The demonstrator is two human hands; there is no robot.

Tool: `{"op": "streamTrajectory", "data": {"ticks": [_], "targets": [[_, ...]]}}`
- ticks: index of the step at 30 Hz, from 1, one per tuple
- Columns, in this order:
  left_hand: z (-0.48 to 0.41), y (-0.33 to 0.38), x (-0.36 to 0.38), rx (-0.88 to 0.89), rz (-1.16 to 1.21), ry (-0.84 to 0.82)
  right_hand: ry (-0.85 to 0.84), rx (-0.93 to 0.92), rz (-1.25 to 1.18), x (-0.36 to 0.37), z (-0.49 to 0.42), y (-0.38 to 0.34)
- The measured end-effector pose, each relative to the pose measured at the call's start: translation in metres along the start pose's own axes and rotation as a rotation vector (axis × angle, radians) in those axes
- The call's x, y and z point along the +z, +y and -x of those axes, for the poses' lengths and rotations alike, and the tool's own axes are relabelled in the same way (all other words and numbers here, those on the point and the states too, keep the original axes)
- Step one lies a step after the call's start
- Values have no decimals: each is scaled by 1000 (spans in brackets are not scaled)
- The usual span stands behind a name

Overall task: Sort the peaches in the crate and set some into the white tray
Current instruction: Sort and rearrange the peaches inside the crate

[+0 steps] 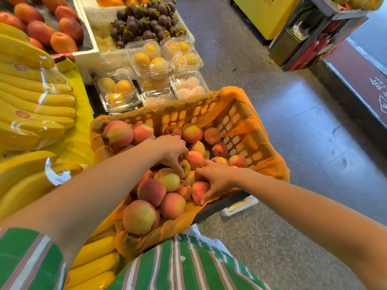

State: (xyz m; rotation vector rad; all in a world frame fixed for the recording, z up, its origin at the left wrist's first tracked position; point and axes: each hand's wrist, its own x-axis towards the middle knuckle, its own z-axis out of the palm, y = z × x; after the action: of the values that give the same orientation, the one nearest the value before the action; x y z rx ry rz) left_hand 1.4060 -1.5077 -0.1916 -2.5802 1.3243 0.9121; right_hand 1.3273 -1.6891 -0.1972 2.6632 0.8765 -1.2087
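An orange-lined plastic crate (259, 143) holds several pink-yellow peaches (139, 216). My left hand (172, 151) reaches into the middle of the pile, its fingertips pressed down among small peaches (185, 166). My right hand (217, 180) rests at the crate's near right side, fingers curled over one peach (199, 190) by the rim. A white tray (238, 206) pokes out on the floor beneath the crate's near right corner, mostly hidden.
Bagged bananas (35, 97) lie to the left on a yellow cloth. Clear clamshell boxes of yellow fruit (150, 59) sit behind the crate, with mangosteens (144, 21) and mangoes (52, 26) further back. Grey floor (303, 164) spreads to the right.
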Motion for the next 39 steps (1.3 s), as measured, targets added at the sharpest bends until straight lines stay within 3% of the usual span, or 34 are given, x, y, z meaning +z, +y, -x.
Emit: {"op": "streamTrajectory", "data": {"ticks": [7, 11, 16, 20, 30, 34, 39], "targets": [[-8, 8, 5, -60, 88, -12, 53, -15, -15, 1, -2, 3], [-5, -1, 11, -35, 232, 45, 179, -44, -314, 1, 11, 13], [5, -13, 7, 14, 839, 191, 337, -1, -687, -11, 42, 43], [14, -7, -4, 22, 1252, 180, 417, 75, -817, -11, 59, 60], [4, -2, -4, 22, 1628, 192, 588, 120, -716, -12, 64, 66], [2, -6, -4, 20, 1650, 233, 641, 205, -363, -22, 51, 74], [-3, -13, -1, 5, 1689, 251, 489, 294, -96, -25, 24, 87]]}}
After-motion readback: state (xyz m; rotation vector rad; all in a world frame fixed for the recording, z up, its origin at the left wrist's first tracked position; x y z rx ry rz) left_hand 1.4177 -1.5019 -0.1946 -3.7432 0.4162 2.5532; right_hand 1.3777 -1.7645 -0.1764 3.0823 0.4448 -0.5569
